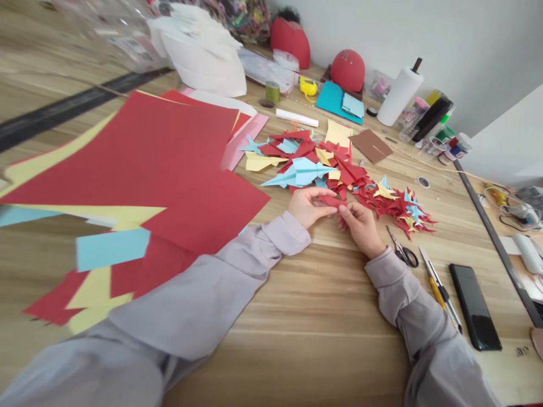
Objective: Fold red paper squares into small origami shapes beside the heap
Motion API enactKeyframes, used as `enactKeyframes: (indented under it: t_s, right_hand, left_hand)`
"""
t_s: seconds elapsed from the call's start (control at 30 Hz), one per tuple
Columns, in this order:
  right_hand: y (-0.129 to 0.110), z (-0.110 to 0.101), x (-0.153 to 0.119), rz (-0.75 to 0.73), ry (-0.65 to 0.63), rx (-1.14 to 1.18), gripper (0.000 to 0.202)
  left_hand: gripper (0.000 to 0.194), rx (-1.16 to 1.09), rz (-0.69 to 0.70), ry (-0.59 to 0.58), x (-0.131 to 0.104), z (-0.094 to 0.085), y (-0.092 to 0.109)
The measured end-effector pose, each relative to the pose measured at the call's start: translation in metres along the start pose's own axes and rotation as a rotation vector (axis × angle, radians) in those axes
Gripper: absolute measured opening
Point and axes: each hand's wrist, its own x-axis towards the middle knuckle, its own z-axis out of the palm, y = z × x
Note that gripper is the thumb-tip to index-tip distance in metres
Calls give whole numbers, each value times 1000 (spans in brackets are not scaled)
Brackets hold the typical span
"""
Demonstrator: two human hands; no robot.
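Note:
A small folded piece of red paper (pixel 332 201) is held between both hands, low over the wooden table (pixel 297 316). My left hand (pixel 306 207) pinches it from the left, fingers along its far edge and thumb on the near side. My right hand (pixel 360 225) grips its right end between thumb and fingers. Just beyond the hands lies a pile of folded paper pieces in red, blue and yellow, with a light-blue paper plane (pixel 302 172) on top. Smaller folded paper stars (pixel 403 206) are heaped to the right.
Large red sheets (pixel 169 141) and a blue strip (pixel 112 249) cover the left side. Scissors (pixel 403 250), a yellow utility knife (pixel 440 288) and a black phone (pixel 475 305) lie at right. Behind are a yellow tape measure (pixel 308 86), blue paper (pixel 335 103) and a white roll (pixel 399 95).

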Motion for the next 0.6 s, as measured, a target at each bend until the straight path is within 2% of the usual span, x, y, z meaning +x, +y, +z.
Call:
enactKeyframes:
  t_s: [0.23,0.6]
  right_hand:
    - [3,0,0,23,-5,-14,33]
    - [1,-2,-2,30,-41,1,35]
  left_hand:
    - [39,0,52,32,1,-1,1]
    - [40,57,73,-37,0,-2,6]
